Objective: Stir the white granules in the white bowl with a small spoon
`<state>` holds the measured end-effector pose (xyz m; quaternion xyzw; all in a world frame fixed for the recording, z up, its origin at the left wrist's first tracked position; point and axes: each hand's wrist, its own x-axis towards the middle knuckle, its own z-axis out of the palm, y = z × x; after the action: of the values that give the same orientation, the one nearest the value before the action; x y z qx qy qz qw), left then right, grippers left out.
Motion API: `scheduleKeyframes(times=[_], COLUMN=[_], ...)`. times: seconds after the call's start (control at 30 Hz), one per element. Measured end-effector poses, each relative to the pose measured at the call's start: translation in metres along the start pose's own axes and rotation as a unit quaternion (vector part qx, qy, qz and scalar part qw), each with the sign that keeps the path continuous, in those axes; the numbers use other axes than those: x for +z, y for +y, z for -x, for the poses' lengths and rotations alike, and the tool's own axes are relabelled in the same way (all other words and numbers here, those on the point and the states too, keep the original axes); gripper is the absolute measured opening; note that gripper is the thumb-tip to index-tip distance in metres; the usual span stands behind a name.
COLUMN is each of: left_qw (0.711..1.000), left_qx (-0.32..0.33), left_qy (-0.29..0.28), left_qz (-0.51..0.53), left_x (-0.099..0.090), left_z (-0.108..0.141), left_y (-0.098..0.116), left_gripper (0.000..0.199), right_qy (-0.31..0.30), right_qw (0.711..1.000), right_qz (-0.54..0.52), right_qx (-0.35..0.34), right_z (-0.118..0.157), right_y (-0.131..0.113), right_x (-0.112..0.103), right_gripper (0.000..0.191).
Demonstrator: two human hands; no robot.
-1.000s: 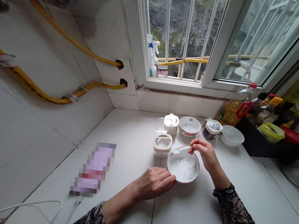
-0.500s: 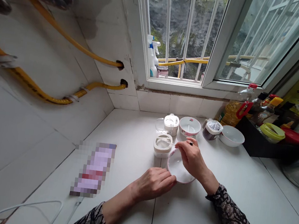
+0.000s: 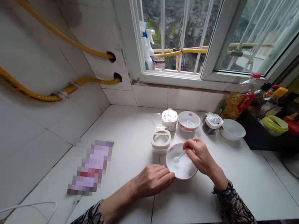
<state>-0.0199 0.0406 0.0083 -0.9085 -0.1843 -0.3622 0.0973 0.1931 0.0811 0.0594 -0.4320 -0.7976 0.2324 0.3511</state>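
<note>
A white bowl with a pink rim (image 3: pixel 172 150) stands on the counter and holds white powder. My left hand (image 3: pixel 152 180) is closed on the bowl's near left rim, thumb side against the edge. Over the bowl's right side, my right hand (image 3: pixel 200 156) pinches a small white spoon (image 3: pixel 178 158), whose tip is down in the bowl. Just behind and left of the bowl sits an open square container (image 3: pixel 158 150) with a cream rim and pale contents. Its clear lid appears raised behind it.
Behind are a second cream-topped container (image 3: pixel 172 116), a flowered bowl (image 3: pixel 188 127), a jar of dark contents (image 3: pixel 211 126) and a plain white bowl (image 3: pixel 233 131). An oil bottle (image 3: pixel 233 104) and a black rack (image 3: pixel 256 138) stand right. A blurred purple object (image 3: pixel 92 163) lies left, near a white cable (image 3: pixel 72 209).
My right hand has brought the spoon from the open container into the bowl, its tip now lower and to the right. My left hand stays at the bowl's rim. The view has shifted slightly.
</note>
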Motion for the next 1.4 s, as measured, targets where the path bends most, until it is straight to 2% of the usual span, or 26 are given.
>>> scheduleKeyframes(times=[0.07, 0.13, 0.27, 0.4, 0.53, 0.6, 0.67, 0.8, 0.9, 1.03, 1.17, 1.4], left_qw=[1.000, 1.000, 1.000, 1.000, 1.000, 1.000, 1.000, 1.000, 1.000, 1.000, 1.000, 1.000], left_qx=[-0.002, -0.003, -0.004, -0.002, -0.002, -0.001, -0.002, -0.004, -0.004, -0.005, -0.012, -0.008], left_qy=[-0.001, -0.001, -0.005, -0.001, -0.002, -0.002, -0.001, 0.000, -0.006, -0.007, -0.010, -0.011], left_qz=[0.005, 0.008, 0.012, 0.018, 0.019, 0.018, 0.017, 0.017, 0.017, 0.018, 0.020, 0.018], left_x=[0.000, 0.001, 0.001, 0.000, -0.001, -0.001, -0.001, -0.001, -0.001, -0.001, 0.000, 0.000], left_z=[0.001, 0.002, 0.003, 0.002, 0.001, 0.001, 0.000, 0.001, 0.001, 0.002, 0.004, 0.004], left_y=[0.000, 0.000, 0.000, -0.001, 0.000, 0.000, 0.000, 0.000, 0.000, 0.000, 0.000, -0.001], left_gripper=[0.013, 0.011, 0.009, 0.008, 0.007, 0.007, 0.008, 0.009, 0.010, 0.009, 0.009, 0.011], right_qy=[-0.043, -0.055, -0.016, 0.004, 0.014, 0.012, 0.006, -0.027, -0.060, -0.067, -0.027, 0.011], right_qw=[0.999, 0.998, 0.992, 0.955, 0.931, 0.929, 0.943, 0.991, 0.995, 0.981, 0.953, 0.931], right_qz=[0.006, -0.012, -0.101, -0.242, -0.309, -0.312, -0.277, -0.109, -0.066, -0.156, -0.250, -0.293], right_qx=[-0.016, -0.007, 0.074, 0.171, 0.196, 0.198, 0.185, 0.079, 0.034, 0.095, 0.169, 0.217], right_z=[0.001, 0.001, 0.001, -0.003, -0.006, -0.006, -0.005, -0.001, 0.001, 0.001, -0.002, -0.006], right_y=[-0.002, -0.004, -0.004, 0.002, 0.009, 0.010, 0.009, 0.000, -0.006, -0.003, 0.005, 0.014], right_x=[0.004, 0.006, 0.002, -0.004, -0.007, -0.007, -0.008, -0.005, -0.004, -0.006, -0.009, -0.008], right_gripper=[0.019, 0.019, 0.015, 0.010, 0.009, 0.009, 0.010, 0.013, 0.017, 0.015, 0.011, 0.010])
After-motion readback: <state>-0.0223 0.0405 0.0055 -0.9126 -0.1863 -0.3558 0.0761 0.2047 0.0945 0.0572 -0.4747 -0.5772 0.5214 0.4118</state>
